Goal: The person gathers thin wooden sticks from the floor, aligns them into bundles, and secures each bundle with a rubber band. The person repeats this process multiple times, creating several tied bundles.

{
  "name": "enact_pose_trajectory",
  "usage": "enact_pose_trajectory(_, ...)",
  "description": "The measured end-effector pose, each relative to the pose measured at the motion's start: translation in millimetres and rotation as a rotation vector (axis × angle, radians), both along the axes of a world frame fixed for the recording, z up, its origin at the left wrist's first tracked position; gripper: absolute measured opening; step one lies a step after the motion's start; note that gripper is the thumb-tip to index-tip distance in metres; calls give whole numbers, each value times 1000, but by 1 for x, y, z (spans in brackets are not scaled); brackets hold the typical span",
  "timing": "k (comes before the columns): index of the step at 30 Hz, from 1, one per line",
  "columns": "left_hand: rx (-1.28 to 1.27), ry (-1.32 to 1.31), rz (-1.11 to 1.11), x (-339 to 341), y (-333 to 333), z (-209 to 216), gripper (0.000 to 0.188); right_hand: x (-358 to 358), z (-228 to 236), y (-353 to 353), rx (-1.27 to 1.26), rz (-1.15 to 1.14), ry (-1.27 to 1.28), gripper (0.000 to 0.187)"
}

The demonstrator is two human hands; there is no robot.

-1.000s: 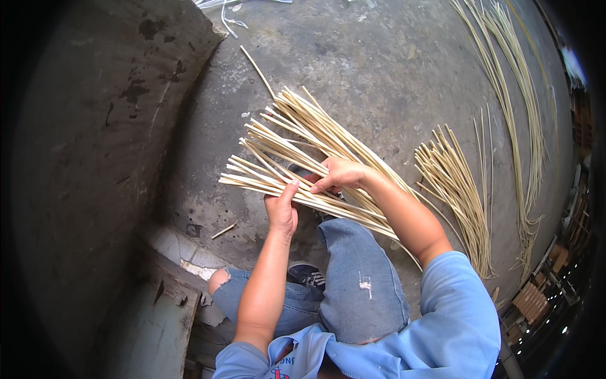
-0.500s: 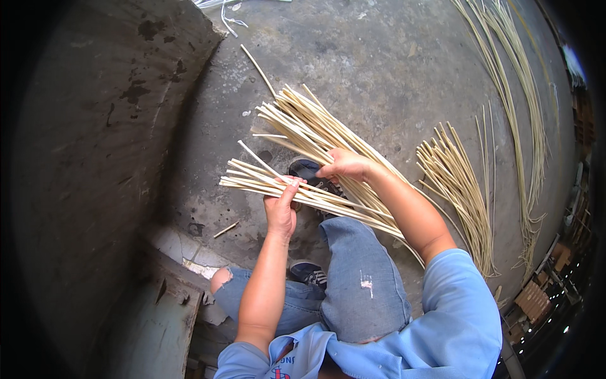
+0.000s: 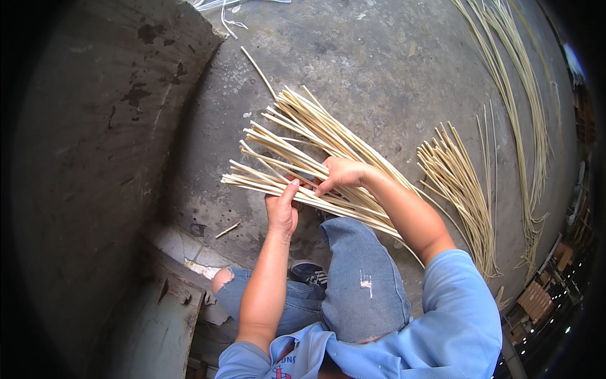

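Note:
My left hand [image 3: 282,207] is closed round a small bunch of pale rattan canes [image 3: 247,179], thumb on top, their cut ends sticking out to the left. Just to its right, my right hand [image 3: 339,175] grips a second bunch of canes [image 3: 276,143], its fingers partly hidden beneath them. The two bunches nearly meet between the hands. Behind them a larger pile of the same canes [image 3: 334,129] lies slantwise on the concrete floor. Far ends of the held canes run toward the lower right, past my raised knee [image 3: 363,278].
Another cane bundle [image 3: 457,196] lies to the right, with long thin canes [image 3: 514,95] beyond it. A dark stained wall or block [image 3: 120,120] fills the left. A short offcut [image 3: 228,230] lies near my left forearm. White plastic strips [image 3: 232,19] lie at the far left.
My right hand has drawn a bunch of canes away from the pile, toward my left hand. My left hand stays almost in place, still holding its bunch.

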State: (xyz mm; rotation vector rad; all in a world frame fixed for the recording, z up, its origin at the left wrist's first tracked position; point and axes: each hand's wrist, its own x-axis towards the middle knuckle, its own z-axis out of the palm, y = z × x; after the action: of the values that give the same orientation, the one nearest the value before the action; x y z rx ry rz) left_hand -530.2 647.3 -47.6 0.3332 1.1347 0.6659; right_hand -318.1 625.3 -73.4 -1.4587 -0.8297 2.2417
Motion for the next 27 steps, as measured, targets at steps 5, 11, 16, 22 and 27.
enact_pose_trajectory(5,-25,-17,-25,1,3,1,28,2,5,-6,159,43,-157,36)
enact_pose_trajectory(11,-34,-10,-43,-5,5,-3,25,3,10,-5,191,31,-196,36)
enact_pose_trajectory(16,-38,-23,-83,-4,7,0,21,1,6,-7,216,41,-206,36)
enact_pose_trajectory(22,-41,-37,-104,-5,8,-2,19,5,4,-7,202,24,-133,33)
enact_pose_trajectory(27,-84,68,-124,-15,8,-8,20,4,2,-5,64,-60,27,30)
